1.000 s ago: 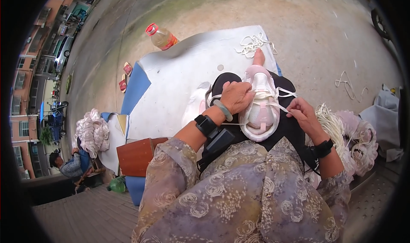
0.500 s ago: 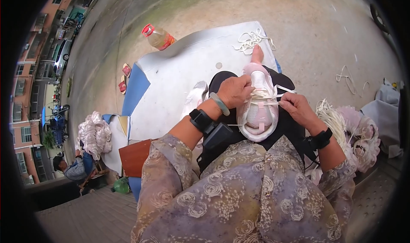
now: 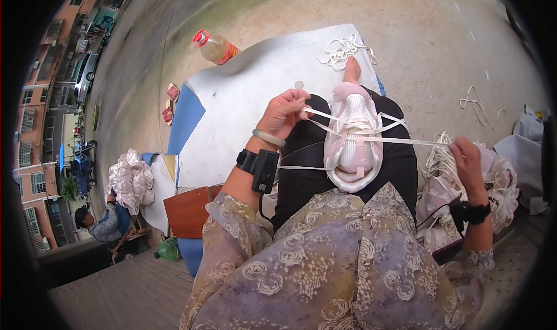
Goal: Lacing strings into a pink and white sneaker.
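A pink and white sneaker rests on my lap between my black-clad thighs, its toe pointing away from me. White shoelace runs through its upper eyelets. Off the shoe's left side, my left hand pinches one stretch of lace, drawn taut toward the left. Out to the right, my right hand grips the other stretch between closed fingers, pulled nearly straight across. Loops of lace stand at both sides of the tongue. Another thin strand reaches from the shoe's heel toward my left wrist.
A white sheet lies ahead, bearing loose laces. A bottle with a red cap stands by its far edge. At right are a lace bundle and pink-white shoe uppers. Far left, a person sits beside piled shoe parts.
My hands have moved apart from close over the shoe, the left one outward and away from me, the right one far rightward. Both lace stretches are now pulled out long.
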### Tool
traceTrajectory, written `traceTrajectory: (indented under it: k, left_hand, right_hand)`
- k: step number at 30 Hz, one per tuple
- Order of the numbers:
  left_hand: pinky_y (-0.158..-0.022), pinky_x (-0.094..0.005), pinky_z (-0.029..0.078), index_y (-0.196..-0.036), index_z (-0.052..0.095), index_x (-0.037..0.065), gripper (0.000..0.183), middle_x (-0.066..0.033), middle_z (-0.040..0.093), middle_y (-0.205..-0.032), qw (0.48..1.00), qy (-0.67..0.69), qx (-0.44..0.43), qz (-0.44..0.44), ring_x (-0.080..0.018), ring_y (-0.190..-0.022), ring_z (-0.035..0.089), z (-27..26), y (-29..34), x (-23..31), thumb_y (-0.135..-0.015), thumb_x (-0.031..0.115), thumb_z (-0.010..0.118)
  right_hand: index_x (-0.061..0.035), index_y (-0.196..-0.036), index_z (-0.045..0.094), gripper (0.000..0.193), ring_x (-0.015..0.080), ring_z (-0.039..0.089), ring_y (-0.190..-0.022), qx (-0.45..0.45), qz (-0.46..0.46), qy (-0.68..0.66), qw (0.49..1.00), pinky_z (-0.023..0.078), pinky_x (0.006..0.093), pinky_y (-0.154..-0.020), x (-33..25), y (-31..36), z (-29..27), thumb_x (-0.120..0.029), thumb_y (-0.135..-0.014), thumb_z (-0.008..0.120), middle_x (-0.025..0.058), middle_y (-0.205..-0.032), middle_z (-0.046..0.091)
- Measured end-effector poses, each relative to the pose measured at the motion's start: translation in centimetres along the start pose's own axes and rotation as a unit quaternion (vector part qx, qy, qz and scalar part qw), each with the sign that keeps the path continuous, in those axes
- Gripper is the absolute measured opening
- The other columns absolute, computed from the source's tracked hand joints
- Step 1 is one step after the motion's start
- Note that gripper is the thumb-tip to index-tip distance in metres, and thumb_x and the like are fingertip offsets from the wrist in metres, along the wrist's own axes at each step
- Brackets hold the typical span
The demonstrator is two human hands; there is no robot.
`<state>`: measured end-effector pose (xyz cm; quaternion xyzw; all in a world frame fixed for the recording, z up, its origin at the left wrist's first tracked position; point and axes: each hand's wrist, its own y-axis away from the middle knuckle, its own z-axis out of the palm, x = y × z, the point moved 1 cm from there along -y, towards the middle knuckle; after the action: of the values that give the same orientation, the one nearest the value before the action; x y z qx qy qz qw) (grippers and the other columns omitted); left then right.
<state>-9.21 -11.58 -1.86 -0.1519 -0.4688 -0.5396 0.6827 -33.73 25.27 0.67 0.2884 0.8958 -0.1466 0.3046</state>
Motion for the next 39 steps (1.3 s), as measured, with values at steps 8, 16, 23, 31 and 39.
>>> traceTrajectory:
  k: [8,16,23,31,39]
  left_hand:
    - [-0.073,-0.0242,0.047,-0.097,0.055,0.002,0.021,-0.0024,0.058,-0.085,0.991,-0.105,0.024,-0.073,-0.0101,-0.072,0.057,3.0,-0.8,-4.0,-0.08,0.01,0.063]
    - [-0.074,-0.021,0.044,-0.102,0.052,0.004,0.023,-0.0004,0.058,-0.083,0.979,-0.192,0.049,-0.053,-0.0078,-0.072,0.054,3.9,-0.7,-5.1,-0.081,0.009,0.061]
    - [-0.06,-0.0224,0.044,-0.085,0.059,0.005,0.007,0.0,0.058,-0.075,0.914,-0.395,0.062,0.069,-0.0075,-0.068,0.054,3.4,1.1,-5.4,-0.079,0.009,0.061]
    - [-0.059,-0.0417,0.042,-0.079,0.06,0.008,0.015,-0.0082,0.054,-0.082,0.633,-0.737,-0.021,0.236,-0.0283,-0.071,0.056,8.8,2.6,-4.6,-0.064,0.01,0.06]
    - [-0.063,-0.0397,0.044,-0.072,0.059,0.005,0.012,-0.0116,0.052,-0.087,0.582,-0.795,-0.058,0.161,-0.03,-0.073,0.056,9.9,1.3,-4.4,-0.061,0.009,0.06]
  right_hand:
    - [0.0031,-0.09,0.054,0.01,0.0247,0.051,-0.072,0.213,-0.068,0.239,0.945,0.042,0.0314,-0.067,6.1,8.0,-7.9,-0.006,-0.09,0.05,0.014,-0.08,0.053]
    - [0.0028,-0.099,0.055,0.016,0.0201,0.055,-0.083,0.233,0.221,0.184,0.929,0.043,0.0285,-0.077,14.5,17.1,-9.2,-0.01,-0.091,0.051,0.0112,-0.09,0.058]
    - [0.0017,-0.086,0.057,0.012,0.0224,0.056,-0.083,0.025,0.055,-0.091,0.994,0.043,0.0307,-0.078,2.5,6.6,2.4,-0.003,-0.076,0.059,0.0105,-0.087,0.059]
    - [-0.0011,-0.09,0.057,0.027,0.0237,0.056,-0.074,-0.063,-0.094,-0.149,0.982,0.044,0.0325,-0.067,-7.9,-3.2,9.6,-0.025,-0.079,0.065,0.0108,-0.079,0.058]
    - [-0.0022,-0.077,0.058,0.038,0.0149,0.049,-0.054,-0.215,0.044,-0.217,0.951,0.04,0.0285,-0.052,-7.0,-4.7,10.8,-0.04,-0.083,0.06,0.0034,-0.058,0.053]
